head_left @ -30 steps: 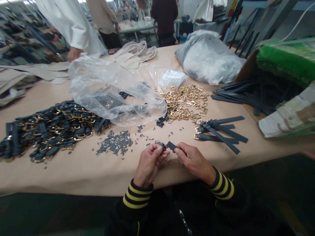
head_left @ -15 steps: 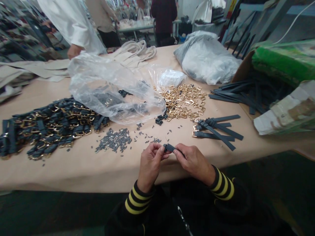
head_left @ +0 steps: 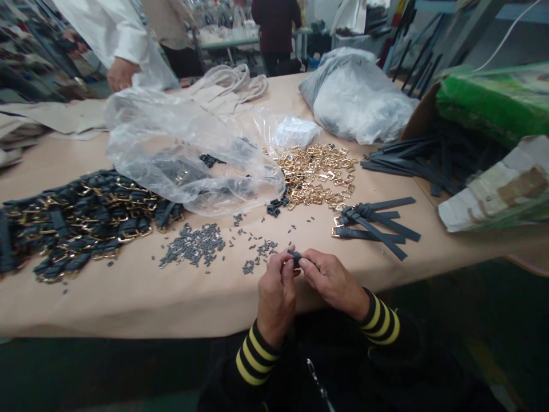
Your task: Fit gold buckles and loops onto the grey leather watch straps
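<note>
Between my two hands, just above the table's front edge, is a dark strap [head_left: 295, 257]. My left hand [head_left: 277, 289] pinches its left end between thumb and fingers. The fingers of my right hand [head_left: 328, 277] are closed on its other end, hiding most of it. Small dark loops [head_left: 195, 243] lie in a heap to the left, with more scattered near my left fingertips. Gold buckles [head_left: 319, 171] are piled beyond my hands. Several dark straps with gold buckles [head_left: 375, 223] lie crossed to the right.
A large heap of buckled straps [head_left: 86, 217] covers the left side. Clear plastic [head_left: 193, 154] lies mid-table, a filled bag [head_left: 355, 97] behind. Loose dark strips [head_left: 407, 157] spill from a box at right. A person in a white sleeve [head_left: 124, 34] stands across the table.
My left hand has moved right, closer to my right hand, and less of the strap shows between them. The view has shifted slightly. The other person's hand has moved up and left.
</note>
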`<state>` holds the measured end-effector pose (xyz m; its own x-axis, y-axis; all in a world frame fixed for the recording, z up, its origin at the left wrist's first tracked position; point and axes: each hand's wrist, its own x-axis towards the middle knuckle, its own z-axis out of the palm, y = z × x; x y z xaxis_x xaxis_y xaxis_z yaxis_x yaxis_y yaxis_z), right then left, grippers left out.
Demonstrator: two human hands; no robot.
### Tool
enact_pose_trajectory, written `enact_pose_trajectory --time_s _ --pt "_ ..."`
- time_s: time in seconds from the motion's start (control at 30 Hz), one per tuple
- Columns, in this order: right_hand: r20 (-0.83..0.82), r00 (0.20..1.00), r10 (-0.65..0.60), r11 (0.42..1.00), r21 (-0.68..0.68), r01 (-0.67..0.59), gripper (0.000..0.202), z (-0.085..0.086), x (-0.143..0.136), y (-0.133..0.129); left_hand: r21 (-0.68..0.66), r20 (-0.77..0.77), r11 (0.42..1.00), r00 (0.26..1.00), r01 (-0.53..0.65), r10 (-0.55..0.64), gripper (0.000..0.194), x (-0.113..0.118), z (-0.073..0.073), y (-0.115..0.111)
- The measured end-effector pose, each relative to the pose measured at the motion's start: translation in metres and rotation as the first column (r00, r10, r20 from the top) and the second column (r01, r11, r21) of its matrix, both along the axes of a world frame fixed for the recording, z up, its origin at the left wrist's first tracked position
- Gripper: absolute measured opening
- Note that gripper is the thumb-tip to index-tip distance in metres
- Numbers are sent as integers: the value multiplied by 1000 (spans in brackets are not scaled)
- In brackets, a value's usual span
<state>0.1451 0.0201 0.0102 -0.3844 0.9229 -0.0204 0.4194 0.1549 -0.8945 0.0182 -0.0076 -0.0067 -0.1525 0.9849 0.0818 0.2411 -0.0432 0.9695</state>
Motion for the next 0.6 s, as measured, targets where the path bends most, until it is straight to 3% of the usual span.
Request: enact_pose_trajectory --time_s 0.13,0.2,0.27,0.37,0.43,0.6 --pt "-62 996 66 997 -43 -68 24 -3 1 2 -73 203 997 979 -11 25 16 -7 5 8" --pt "-43 996 81 995 -51 -83 26 -5 1 3 -106 145 994 989 -15 30 17 -13 6 12" --pt "-34 997 62 995 -73 -65 26 -7 1 3 -156 70 987 997 48 -37 15 -17 4 15" --pt "-30 999 38 992 -121 -41 29 -10 -1 2 -242 86 951 981 191 -175 19 -18 1 15" --pt "-15 998 61 989 -131 -62 29 -10 -2 3 -272 110 934 972 230 -207 21 -16 2 15" --pt "-4 997 82 993 -83 -82 13 -9 -1 10 -225 4 966 992 125 -128 26 -12 9 18"
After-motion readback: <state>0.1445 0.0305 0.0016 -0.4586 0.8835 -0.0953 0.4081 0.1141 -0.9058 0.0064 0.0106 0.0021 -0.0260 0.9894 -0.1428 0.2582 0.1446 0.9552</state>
